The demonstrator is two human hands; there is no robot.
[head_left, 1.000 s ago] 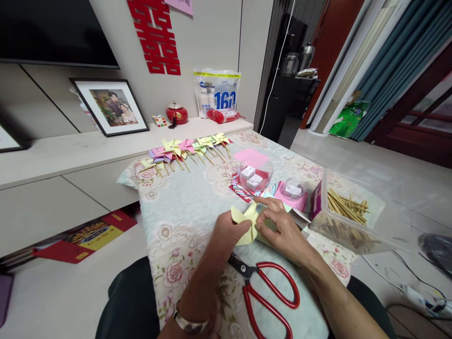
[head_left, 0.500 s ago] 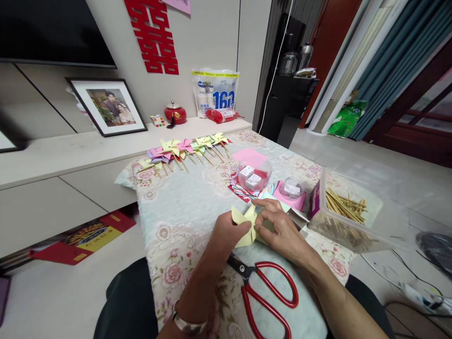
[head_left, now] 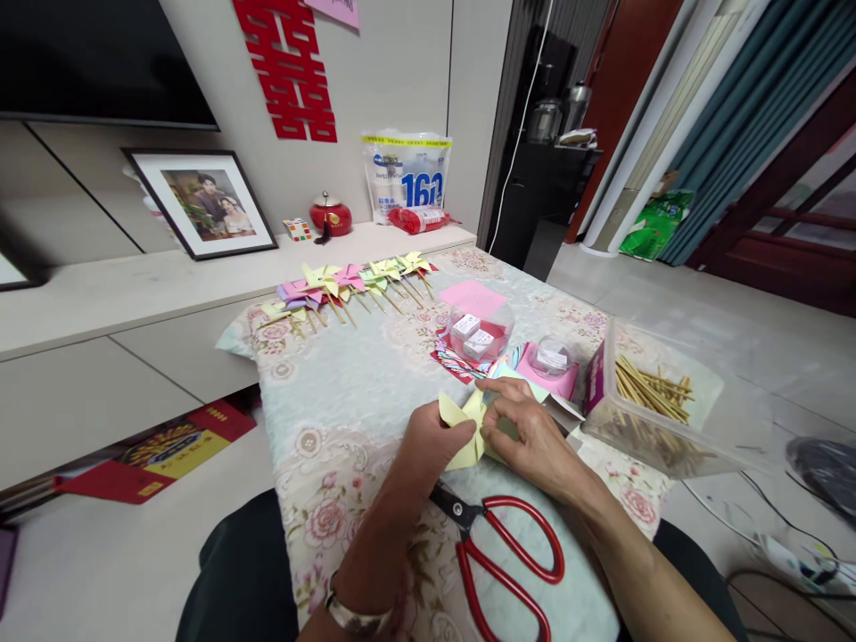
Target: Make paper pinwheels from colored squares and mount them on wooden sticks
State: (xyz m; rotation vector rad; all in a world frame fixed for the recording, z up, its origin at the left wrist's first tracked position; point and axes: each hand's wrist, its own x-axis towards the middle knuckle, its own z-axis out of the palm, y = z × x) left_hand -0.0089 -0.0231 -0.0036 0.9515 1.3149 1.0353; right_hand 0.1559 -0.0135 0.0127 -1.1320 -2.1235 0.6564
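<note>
Between my two hands is a pale yellow paper pinwheel, its vanes curled toward the middle. My left hand grips it from the left, thumb pressed near the centre. On the other side, my right hand pinches the pinwheel near its centre with thumb and finger; whether a small pin is in that pinch is hidden. Below the hands, scissors with red handles lie on the flowered tablecloth, blade tips under my left wrist.
Several finished pinwheels lie in a row at the table's far edge. A clear tub of sticks stands at the right. Ahead are a plastic box with white packets, a small round container and pink paper.
The hands and the pinwheel look almost the same as before. Only a very slight shift of the whole view shows.
</note>
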